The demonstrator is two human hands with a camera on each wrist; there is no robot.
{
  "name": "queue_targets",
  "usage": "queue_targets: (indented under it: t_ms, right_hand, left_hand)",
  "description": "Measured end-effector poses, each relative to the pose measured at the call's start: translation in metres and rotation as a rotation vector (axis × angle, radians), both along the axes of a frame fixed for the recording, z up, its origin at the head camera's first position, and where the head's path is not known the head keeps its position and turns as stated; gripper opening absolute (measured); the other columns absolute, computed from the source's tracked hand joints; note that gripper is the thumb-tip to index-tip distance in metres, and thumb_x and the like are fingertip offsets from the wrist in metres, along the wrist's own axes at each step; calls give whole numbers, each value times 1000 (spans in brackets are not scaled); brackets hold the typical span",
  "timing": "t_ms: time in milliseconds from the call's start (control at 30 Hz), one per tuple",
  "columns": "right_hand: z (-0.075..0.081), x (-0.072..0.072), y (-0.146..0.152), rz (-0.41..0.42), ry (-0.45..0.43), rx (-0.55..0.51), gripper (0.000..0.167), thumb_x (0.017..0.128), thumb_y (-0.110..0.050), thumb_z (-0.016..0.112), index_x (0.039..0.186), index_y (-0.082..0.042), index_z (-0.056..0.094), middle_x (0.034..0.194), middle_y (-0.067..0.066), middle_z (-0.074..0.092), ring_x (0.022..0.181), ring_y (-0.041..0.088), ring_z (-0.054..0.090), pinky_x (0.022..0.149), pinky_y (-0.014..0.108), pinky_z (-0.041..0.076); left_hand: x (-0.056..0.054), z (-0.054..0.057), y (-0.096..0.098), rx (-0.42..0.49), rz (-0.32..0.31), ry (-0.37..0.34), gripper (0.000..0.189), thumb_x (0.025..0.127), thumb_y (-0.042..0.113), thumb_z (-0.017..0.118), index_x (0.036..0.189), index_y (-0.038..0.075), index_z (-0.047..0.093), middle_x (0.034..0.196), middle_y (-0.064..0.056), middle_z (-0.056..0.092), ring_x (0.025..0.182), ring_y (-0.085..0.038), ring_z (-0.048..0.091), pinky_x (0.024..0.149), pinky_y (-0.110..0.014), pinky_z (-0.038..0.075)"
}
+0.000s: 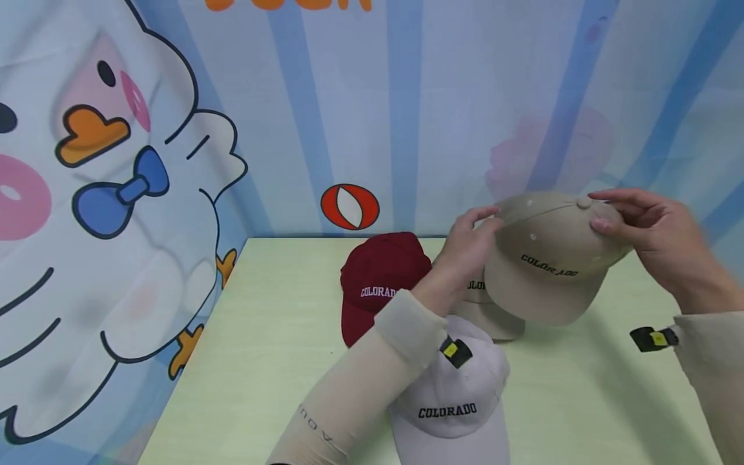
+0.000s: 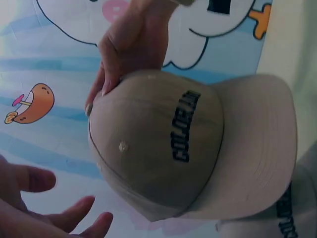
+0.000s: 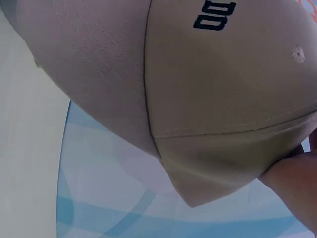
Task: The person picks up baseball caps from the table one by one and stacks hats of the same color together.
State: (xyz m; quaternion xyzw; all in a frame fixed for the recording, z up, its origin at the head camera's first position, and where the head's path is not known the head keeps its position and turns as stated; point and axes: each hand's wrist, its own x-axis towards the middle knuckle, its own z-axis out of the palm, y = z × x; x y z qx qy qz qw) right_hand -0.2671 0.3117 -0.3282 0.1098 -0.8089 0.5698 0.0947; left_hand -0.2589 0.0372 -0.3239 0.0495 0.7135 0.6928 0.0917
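A beige baseball cap lettered COLORADO hangs above the table, its brim tipped down toward me. My right hand pinches its crown from the right, thumb on the outside; in the right wrist view only part of this hand shows at the cap's edge. On the cap's other side is my left hand. The left wrist view shows its fingers spread and apart from the cloth. Below and behind the held cap, a second beige cap lies partly hidden by it and my left wrist.
A dark red cap sits left of the second beige cap, and a white cap lies nearer to me, partly under my left sleeve. All rest on a pale table. A printed cloth backdrop rises at its far edge and left side.
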Motion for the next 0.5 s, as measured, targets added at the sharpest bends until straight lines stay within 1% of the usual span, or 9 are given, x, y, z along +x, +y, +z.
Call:
queue_targets:
  t_ms: [33, 67, 167, 233, 300, 400, 467, 500]
  right_hand:
    - [2, -1, -4, 19, -16, 28, 45, 98, -4, 69, 142, -11, 62, 110, -20, 73, 97, 0, 66, 78, 13, 52]
    - [4, -2, -8, 47, -34, 26, 45, 97, -3, 70, 141, -11, 62, 108, -17, 74, 95, 1, 66, 77, 15, 52]
    - [8, -4, -21, 107, -79, 73, 46, 98, -2, 68, 142, -12, 61, 109, -16, 74, 94, 2, 67, 78, 18, 52]
    - [9, -5, -29, 125, -93, 134, 45, 99, -3, 68, 142, -12, 61, 113, -17, 74, 96, 1, 67, 79, 19, 53]
    - [8, -6, -38, 132, -93, 189, 43, 99, -8, 70, 140, -13, 63, 115, -18, 73, 98, 2, 67, 81, 20, 54]
    - [5, -9, -48, 141, -91, 228, 41, 97, -15, 73, 138, -14, 65, 113, -16, 73, 98, 5, 69, 79, 22, 55]
    - [2, -11, -53, 144, -92, 239, 41, 97, -20, 74, 137, -14, 66, 112, -14, 72, 98, 9, 69, 78, 24, 56]
    - [1, -12, -54, 143, -96, 244, 41, 97, -22, 74, 136, -15, 66, 111, -14, 72, 97, 9, 68, 78, 24, 56]
  left_hand:
    - [-6, 1, -6, -32, -24, 19, 40, 108, 32, 51, 147, 25, 57, 163, 3, 38, 153, -19, 34, 123, -48, 32]
    - [-12, 1, -12, -54, -51, 31, 41, 108, 33, 52, 148, 26, 56, 165, 3, 36, 154, -19, 32, 124, -49, 30]
    - [-27, 2, -26, -122, -132, 67, 45, 107, 36, 54, 151, 30, 52, 167, 5, 34, 157, -18, 28, 125, -49, 29]
    - [-35, 1, -33, -166, -194, 85, 46, 107, 38, 55, 153, 33, 50, 168, 8, 32, 158, -17, 26, 125, -49, 29]
    - [-42, -1, -38, -215, -260, 109, 46, 107, 40, 55, 153, 34, 50, 168, 9, 31, 158, -17, 26, 125, -48, 30]
    - [-51, -7, -45, -324, -335, 157, 47, 108, 43, 53, 152, 30, 51, 164, 6, 40, 154, -17, 35, 123, -45, 35]
    - [-57, -13, -48, -398, -375, 197, 46, 108, 44, 52, 149, 25, 55, 157, 2, 49, 147, -18, 44, 119, -42, 40]
    - [-59, -16, -50, -435, -389, 217, 45, 108, 45, 51, 146, 23, 57, 152, 1, 54, 141, -17, 49, 117, -41, 43]
